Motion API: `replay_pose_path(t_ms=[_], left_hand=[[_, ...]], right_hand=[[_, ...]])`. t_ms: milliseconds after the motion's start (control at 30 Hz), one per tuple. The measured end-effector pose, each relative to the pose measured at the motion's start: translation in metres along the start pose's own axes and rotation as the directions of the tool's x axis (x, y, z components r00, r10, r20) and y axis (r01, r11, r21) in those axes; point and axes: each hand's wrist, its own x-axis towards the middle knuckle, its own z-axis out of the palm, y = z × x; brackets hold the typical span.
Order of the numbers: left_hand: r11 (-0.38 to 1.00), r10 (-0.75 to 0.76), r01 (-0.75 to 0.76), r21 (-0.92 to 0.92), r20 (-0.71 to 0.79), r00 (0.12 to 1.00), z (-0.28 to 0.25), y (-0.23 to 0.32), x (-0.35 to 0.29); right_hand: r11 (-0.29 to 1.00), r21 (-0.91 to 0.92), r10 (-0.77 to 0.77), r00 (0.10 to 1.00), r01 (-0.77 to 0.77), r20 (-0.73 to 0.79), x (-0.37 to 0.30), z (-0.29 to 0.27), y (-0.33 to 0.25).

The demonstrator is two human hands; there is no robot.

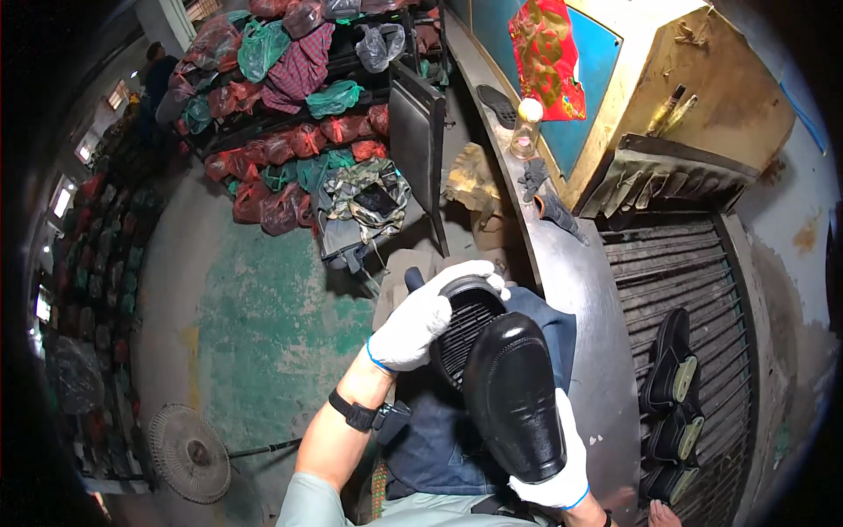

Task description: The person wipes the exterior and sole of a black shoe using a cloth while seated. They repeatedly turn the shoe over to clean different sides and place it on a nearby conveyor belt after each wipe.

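Note:
My left hand (413, 325), in a white knit glove with a blue cuff, is closed around the rim of a black shoe sole (461, 338). The sole's ribbed inner side faces up. Overlapping it is a smooth black leather shoe upper (514, 395), its shiny rounded end at the top. My right hand (562, 465), gloved the same way, grips the upper along its right edge and lower end. Both pieces are held close together above my lap, where a dark blue apron (439, 439) shows. Whether they touch is hard to tell.
To the right runs a metal ledge (597, 325) with a jar (525, 136), a dark sole (498, 105) and dark gloves (544, 198). Beyond it, several black shoes (672, 369) lie on a roller conveyor (729, 290), near another person's bare fingers (663, 515). A fan (190, 452) stands left.

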Motion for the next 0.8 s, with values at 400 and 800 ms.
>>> replay_pose_path(t_ms=[400,800], left_hand=[[0.995,-0.095,0.092,0.049,0.074,0.993,0.01,0.005,0.006],[0.992,-0.109,0.108,0.064,0.018,0.994,0.013,-0.006,-0.001]], right_hand=[[0.965,-0.252,-0.057,0.995,0.074,0.076,0.007,-0.006,0.022],[0.994,-0.101,-0.026,1.0,0.026,0.007,0.017,0.005,0.027]])
